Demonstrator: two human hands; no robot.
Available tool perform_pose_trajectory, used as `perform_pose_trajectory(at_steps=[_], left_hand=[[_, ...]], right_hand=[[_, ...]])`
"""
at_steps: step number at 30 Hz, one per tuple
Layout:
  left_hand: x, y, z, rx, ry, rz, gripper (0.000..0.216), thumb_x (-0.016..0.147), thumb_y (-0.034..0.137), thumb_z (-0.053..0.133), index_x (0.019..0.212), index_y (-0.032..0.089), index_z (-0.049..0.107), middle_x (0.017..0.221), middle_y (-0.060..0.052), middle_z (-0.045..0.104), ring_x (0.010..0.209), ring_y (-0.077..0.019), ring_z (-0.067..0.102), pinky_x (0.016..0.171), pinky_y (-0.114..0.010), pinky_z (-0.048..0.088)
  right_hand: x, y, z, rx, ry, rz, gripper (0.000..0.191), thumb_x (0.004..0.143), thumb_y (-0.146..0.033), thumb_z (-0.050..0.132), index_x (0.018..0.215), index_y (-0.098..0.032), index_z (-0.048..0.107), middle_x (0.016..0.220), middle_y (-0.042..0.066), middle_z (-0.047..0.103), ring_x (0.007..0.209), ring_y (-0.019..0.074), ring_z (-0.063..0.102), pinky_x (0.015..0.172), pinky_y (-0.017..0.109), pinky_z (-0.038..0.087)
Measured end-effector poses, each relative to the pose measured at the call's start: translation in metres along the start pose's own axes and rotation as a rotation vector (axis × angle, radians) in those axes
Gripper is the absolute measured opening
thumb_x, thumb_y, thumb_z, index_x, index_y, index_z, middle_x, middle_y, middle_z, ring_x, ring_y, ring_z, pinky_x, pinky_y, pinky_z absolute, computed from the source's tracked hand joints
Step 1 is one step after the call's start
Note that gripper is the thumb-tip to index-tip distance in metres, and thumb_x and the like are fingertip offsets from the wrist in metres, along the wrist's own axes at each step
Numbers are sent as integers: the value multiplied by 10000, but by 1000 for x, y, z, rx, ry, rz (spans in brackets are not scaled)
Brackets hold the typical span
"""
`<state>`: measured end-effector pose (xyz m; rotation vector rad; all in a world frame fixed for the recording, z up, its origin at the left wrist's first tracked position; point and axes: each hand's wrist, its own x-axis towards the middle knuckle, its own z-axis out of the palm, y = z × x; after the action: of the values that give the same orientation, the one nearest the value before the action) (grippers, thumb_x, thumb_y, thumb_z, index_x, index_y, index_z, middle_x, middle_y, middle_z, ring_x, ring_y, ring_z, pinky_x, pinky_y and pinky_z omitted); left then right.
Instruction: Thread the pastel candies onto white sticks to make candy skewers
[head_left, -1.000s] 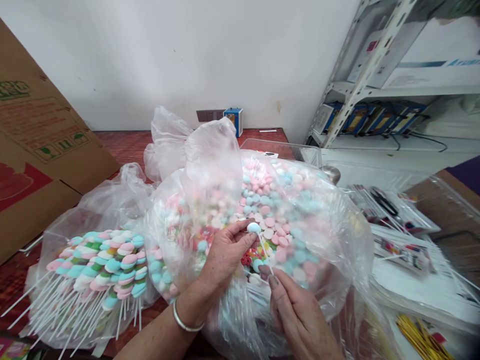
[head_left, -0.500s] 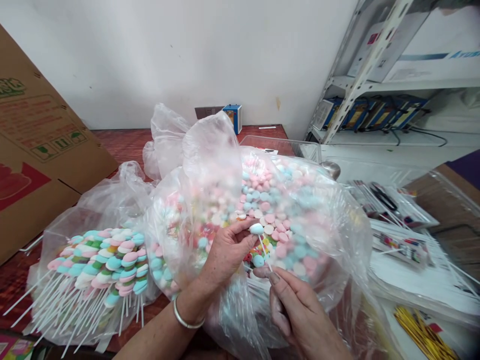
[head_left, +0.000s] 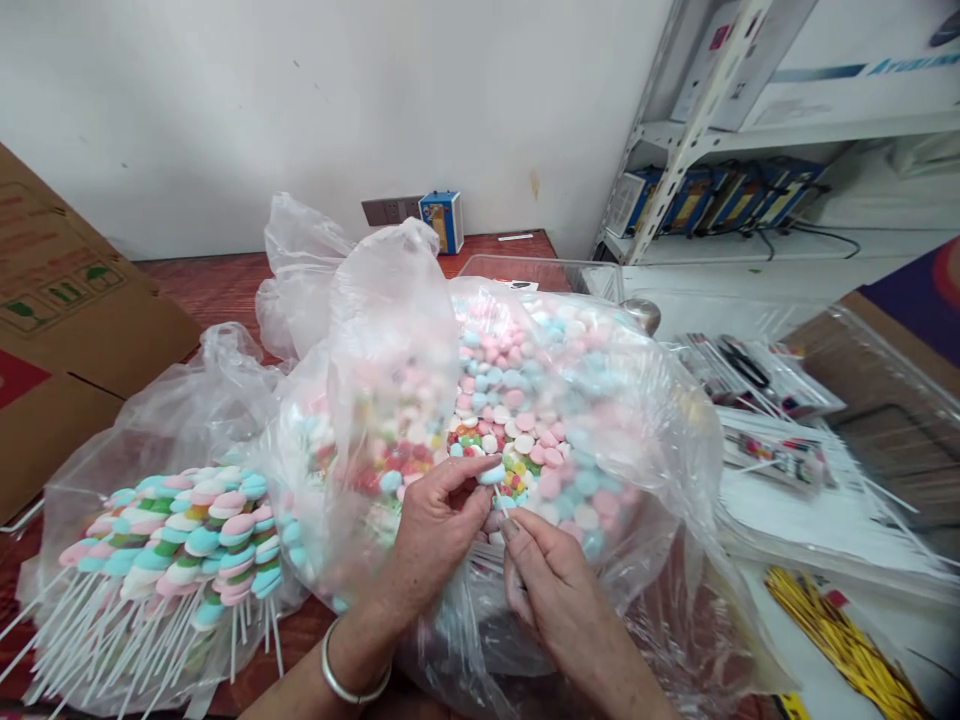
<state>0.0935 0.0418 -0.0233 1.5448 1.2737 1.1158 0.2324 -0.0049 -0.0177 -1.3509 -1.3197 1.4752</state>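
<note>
A pale blue and white marshmallow candy (head_left: pixel 491 477) sits on the upper end of a thin white stick (head_left: pixel 502 498). The fingertips of my left hand (head_left: pixel 439 515) are closed around the candy, index finger across its top. Just below, my right hand (head_left: pixel 551 575) pinches the stick between thumb and fingers. Both hands are over the mouth of a big clear plastic bag (head_left: pixel 675 440), full of loose pink, blue and white marshmallows (head_left: pixel 551 455). Smaller red, yellow and green candies (head_left: pixel 516 470) lie among them.
On the left, many finished candy skewers (head_left: pixel 187 530) rest on clear plastic beside a cardboard box (head_left: pixel 67 290). Gold twist ties (head_left: pixel 847 640), black-handled scissors (head_left: pixel 742 362) and white sticks lie to the right. A metal shelf (head_left: pixel 690 135) stands behind.
My left index finger has moved onto the top of the candy. My right hand has come up closer to it along the stick. The whole view has shifted slightly.
</note>
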Motion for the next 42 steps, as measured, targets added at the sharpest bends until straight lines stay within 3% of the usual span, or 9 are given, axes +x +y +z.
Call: perform_pose_trajectory(at_steps=[4, 8, 12, 16, 21, 30, 34, 42], left_hand=[[-16, -3, 1, 129, -70, 173, 427, 853, 57, 544, 1186, 245, 734, 1169, -41, 760, 1085, -171, 705, 989, -313, 555], [-17, -7, -8, 226, -37, 111, 602, 912, 75, 494, 1494, 227, 459, 1292, -76, 711, 1136, -180, 699, 991, -346, 574], [2, -13, -25, 540, 19, 208, 382, 952, 105, 486, 1303, 162, 625, 1298, -115, 694, 1224, -239, 635, 1068, -449, 515], [22, -15, -33, 806, -7, 309, 269, 944, 78, 519, 1117, 149, 712, 1171, -120, 725, 1118, -269, 637, 1006, -481, 515], [35, -15, -27, 934, -46, 314, 161, 930, 124, 595, 901, 184, 741, 944, -85, 722, 960, -262, 616, 885, -432, 513], [42, -18, -18, 1022, -104, 285, 104, 928, 136, 603, 872, 194, 669, 891, -47, 680, 909, -242, 590, 830, -382, 467], [42, -16, -16, 1064, -105, 258, 116, 952, 182, 573, 850, 191, 627, 899, -49, 664, 924, -240, 584, 848, -382, 456], [22, -2, -25, 1155, -99, 148, 49, 891, 191, 638, 889, 199, 590, 960, -69, 655, 975, -287, 580, 841, -423, 445]], right_hand=[[8, 2, -6, -507, 133, -152, 286, 1026, -235, 342, 841, -210, 558, 747, 18, 651, 668, 156, 594, 612, 245, 373], [6, -4, -24, -1149, 340, -154, 157, 969, -166, 511, 1003, -220, 655, 862, 49, 697, 729, 202, 640, 552, 282, 279], [6, -12, -34, -1469, 443, -177, 142, 944, -153, 589, 1050, -202, 670, 878, 60, 688, 736, 209, 652, 533, 302, 269], [10, -16, -26, -1525, 365, -176, 71, 880, -134, 686, 900, -197, 662, 862, 57, 688, 759, 228, 667, 580, 310, 323], [11, -22, -22, -1493, 305, -164, 100, 868, -157, 721, 837, -214, 646, 802, 41, 677, 746, 236, 661, 561, 317, 300], [15, -27, -19, -1495, 224, -96, 77, 910, -158, 666, 856, -214, 662, 840, 56, 694, 806, 247, 685, 596, 312, 324], [14, -27, -21, -1519, 277, -81, 100, 907, -125, 643, 845, -201, 659, 858, 65, 702, 795, 247, 683, 605, 316, 343], [6, -19, -33, -1560, 285, -159, 91, 877, -123, 663, 843, -207, 656, 805, 44, 683, 743, 227, 676, 591, 311, 335]])
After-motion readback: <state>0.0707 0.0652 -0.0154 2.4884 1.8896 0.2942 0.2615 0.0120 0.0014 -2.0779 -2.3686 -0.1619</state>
